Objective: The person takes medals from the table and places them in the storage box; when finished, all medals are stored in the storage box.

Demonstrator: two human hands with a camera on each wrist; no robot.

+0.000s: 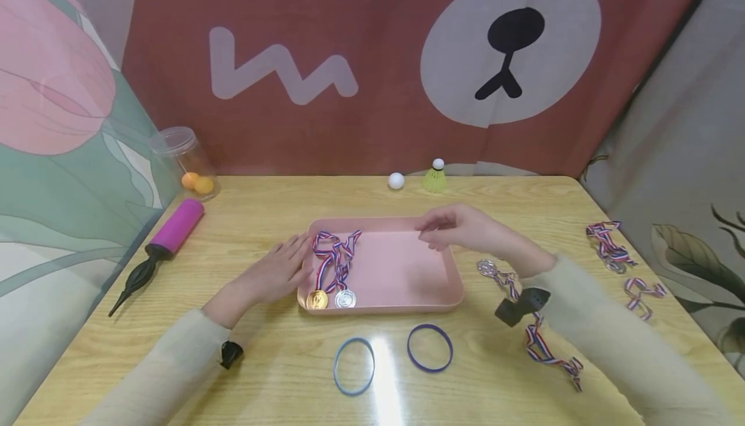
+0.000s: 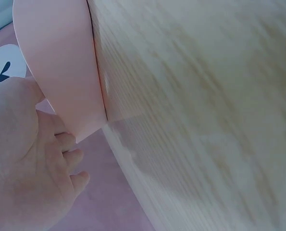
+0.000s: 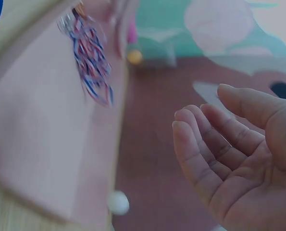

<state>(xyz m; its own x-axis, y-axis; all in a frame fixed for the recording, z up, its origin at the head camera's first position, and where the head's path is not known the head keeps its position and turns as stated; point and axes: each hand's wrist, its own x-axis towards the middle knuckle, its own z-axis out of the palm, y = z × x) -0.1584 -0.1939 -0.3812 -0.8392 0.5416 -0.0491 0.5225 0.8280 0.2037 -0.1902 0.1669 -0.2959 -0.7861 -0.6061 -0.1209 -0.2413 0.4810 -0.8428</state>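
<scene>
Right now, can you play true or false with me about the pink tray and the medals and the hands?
1. Two medals lie in the pink tray. True.
2. The right hand holds a medal. False: its fingers are loose and hold nothing.
3. The left hand rests at the tray's left edge. True.
4. Three blue rings lie in front of the tray. False: there are two, the light blue ring and the dark blue ring.
5. Orange balls sit in a clear jar. True.

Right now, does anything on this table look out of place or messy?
Slightly. Two medals lie in the pink tray, but other medals sprawl loose on the table, their ribbons tangled. A white ball sits outside the ball jar.
</scene>
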